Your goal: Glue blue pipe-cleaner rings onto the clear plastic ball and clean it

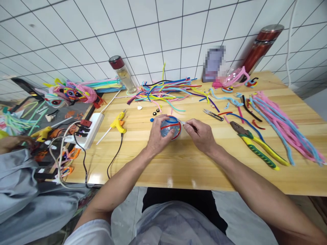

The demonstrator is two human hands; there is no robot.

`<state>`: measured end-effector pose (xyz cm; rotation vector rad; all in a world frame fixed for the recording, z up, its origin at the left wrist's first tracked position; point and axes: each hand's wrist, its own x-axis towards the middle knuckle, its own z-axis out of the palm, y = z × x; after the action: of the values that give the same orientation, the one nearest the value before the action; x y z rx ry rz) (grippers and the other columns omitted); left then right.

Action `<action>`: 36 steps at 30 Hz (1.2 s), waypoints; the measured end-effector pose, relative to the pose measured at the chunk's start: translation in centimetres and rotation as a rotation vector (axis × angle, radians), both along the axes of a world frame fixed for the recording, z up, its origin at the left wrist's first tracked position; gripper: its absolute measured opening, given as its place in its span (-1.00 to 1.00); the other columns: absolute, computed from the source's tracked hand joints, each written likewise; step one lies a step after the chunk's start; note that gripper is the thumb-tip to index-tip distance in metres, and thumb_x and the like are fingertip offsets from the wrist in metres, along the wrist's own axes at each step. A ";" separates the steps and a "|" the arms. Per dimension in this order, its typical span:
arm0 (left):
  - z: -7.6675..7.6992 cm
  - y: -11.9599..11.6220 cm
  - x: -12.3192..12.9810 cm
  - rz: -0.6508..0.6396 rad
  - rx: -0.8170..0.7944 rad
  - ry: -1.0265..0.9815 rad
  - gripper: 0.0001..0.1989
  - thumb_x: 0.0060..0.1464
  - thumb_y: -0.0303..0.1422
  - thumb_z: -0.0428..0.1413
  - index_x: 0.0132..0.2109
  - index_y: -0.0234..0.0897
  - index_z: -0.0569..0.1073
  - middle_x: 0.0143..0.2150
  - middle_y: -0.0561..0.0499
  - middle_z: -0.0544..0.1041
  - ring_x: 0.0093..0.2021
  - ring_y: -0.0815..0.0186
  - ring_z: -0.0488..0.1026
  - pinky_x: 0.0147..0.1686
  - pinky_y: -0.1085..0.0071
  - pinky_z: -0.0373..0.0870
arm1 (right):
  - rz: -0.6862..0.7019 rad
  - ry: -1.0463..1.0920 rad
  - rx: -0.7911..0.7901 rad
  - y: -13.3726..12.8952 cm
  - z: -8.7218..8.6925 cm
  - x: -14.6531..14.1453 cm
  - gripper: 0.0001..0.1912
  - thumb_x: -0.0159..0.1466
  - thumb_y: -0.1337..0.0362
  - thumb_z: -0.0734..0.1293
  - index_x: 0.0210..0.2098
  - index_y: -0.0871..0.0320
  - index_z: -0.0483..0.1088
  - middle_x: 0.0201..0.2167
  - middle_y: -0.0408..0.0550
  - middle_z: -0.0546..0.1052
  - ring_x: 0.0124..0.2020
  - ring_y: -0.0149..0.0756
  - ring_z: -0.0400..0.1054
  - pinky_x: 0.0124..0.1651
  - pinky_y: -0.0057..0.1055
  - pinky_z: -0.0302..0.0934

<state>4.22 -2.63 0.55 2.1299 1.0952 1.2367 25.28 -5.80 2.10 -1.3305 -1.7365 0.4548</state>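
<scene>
My left hand (pixel 157 136) is wrapped round a clear plastic ball (pixel 166 132) that has red and blue pipe cleaner strips along its surface. With thumb and fingers closed, my right hand (pixel 201 134) pinches a thin, pale metallic tool (pixel 182 122). Its tip reaches the upper right edge of the ball; the rest is hidden in the hand, so its kind is unclear. Just beyond the left hand lie a blue pompom (pixel 152 119) and small black-and-white eye pieces (pixel 154 113). Thread snips (pixel 213 114) rest to the right.
A yellow glue gun (pixel 119 123) and a white power strip (pixel 94 131) with cables lie left. Pliers (pixel 255 144) and pipe cleaners (pixel 286 129) are at right. Behind stand a glass bottle (pixel 125 76) and a red flask (pixel 263 49). Another person's hand (pixel 12 144) is at far left.
</scene>
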 end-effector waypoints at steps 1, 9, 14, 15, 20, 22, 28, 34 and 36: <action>0.0 0.0 -0.1 -0.017 0.000 0.012 -0.56 0.22 -0.17 0.19 0.17 -0.15 0.31 0.23 -0.20 0.39 0.29 0.04 0.36 0.31 -0.01 0.32 | 0.000 -0.001 0.000 0.0 -0.1 0.0 -0.64 0.45 -0.01 0.21 -0.33 0.06 0.43 -0.49 -0.13 0.47 -0.45 -0.33 0.29 -0.32 -0.37 0.11; -0.3 -0.1 -0.6 -0.082 0.027 0.120 -0.27 0.11 -0.22 0.31 0.33 -0.19 0.20 0.33 -0.27 0.28 0.43 -0.03 0.20 0.41 -0.08 0.20 | -0.006 0.023 -0.013 0.0 0.1 -0.2 -0.68 0.42 0.03 0.25 -0.35 0.07 0.41 -0.50 -0.15 0.43 -0.47 -0.34 0.25 -0.32 -0.37 0.10; -0.5 -0.1 -0.2 -0.042 0.061 0.158 -0.20 0.07 -0.11 0.37 0.35 -0.14 0.20 0.33 -0.25 0.30 0.40 -0.02 0.25 0.38 -0.07 0.25 | -0.007 0.081 -0.017 -0.2 0.2 -0.6 -0.75 0.30 0.04 0.39 -0.31 0.10 0.43 -0.54 -0.22 0.37 -0.51 -0.38 0.20 -0.34 -0.38 0.09; -0.5 -0.1 -0.1 -0.038 0.072 0.165 -0.18 0.06 -0.10 0.38 0.35 -0.14 0.20 0.33 -0.25 0.30 0.39 -0.03 0.25 0.37 -0.07 0.25 | -0.003 0.089 -0.025 -0.2 0.1 -0.7 -0.75 0.28 0.04 0.41 -0.29 0.10 0.44 -0.55 -0.23 0.36 -0.51 -0.38 0.20 -0.35 -0.39 0.09; -0.7 0.0 0.1 -0.018 0.118 0.180 -0.09 -0.04 -0.12 0.45 0.35 -0.16 0.20 0.32 -0.26 0.31 0.38 -0.04 0.28 0.36 -0.04 0.29 | -0.032 0.109 -0.094 0.0 -0.4 -0.8 -0.72 0.23 0.05 0.44 -0.19 0.08 0.41 -0.56 -0.28 0.35 -0.53 -0.39 0.18 -0.37 -0.41 0.09; -0.6 0.0 0.1 0.005 0.116 0.178 -0.12 -0.02 -0.18 0.44 0.34 -0.16 0.20 0.30 -0.23 0.34 0.36 -0.01 0.30 0.35 -0.02 0.31 | -0.087 0.133 -0.081 0.2 -0.4 -0.6 -0.77 0.24 0.12 0.39 -0.17 0.07 0.39 -0.54 -0.28 0.36 -0.53 -0.39 0.19 -0.36 -0.41 0.10; -0.3 -0.2 0.1 0.087 0.144 0.137 -0.19 0.02 -0.22 0.38 0.32 -0.17 0.19 0.28 -0.22 0.34 0.34 0.01 0.32 0.34 -0.02 0.33 | -0.084 0.213 -0.122 0.5 0.1 0.0 -0.85 0.25 0.17 0.34 -0.23 0.08 0.39 -0.58 -0.30 0.29 -0.55 -0.40 0.14 -0.40 -0.41 0.08; -0.4 -0.1 -0.2 0.140 0.169 0.106 -0.17 0.04 -0.13 0.38 0.33 -0.15 0.16 0.29 -0.21 0.34 0.35 0.00 0.31 0.32 -0.04 0.33 | -0.020 0.209 -0.165 0.4 -0.2 -0.4 -0.82 0.23 0.11 0.38 -0.30 0.09 0.42 -0.63 -0.33 0.23 -0.57 -0.42 0.10 -0.42 -0.42 0.05; -0.4 0.0 -0.2 0.126 0.190 0.103 -0.18 0.05 -0.10 0.37 0.33 -0.14 0.17 0.29 -0.21 0.34 0.36 -0.01 0.31 0.33 -0.04 0.32 | -0.004 0.178 -0.141 0.3 -0.5 -0.6 -0.79 0.23 0.09 0.39 -0.30 0.10 0.43 -0.63 -0.33 0.23 -0.56 -0.42 0.10 -0.41 -0.42 0.04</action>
<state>4.06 -2.63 0.17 2.3192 1.2149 1.3493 24.67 -5.48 1.61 -1.3483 -1.5784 0.6826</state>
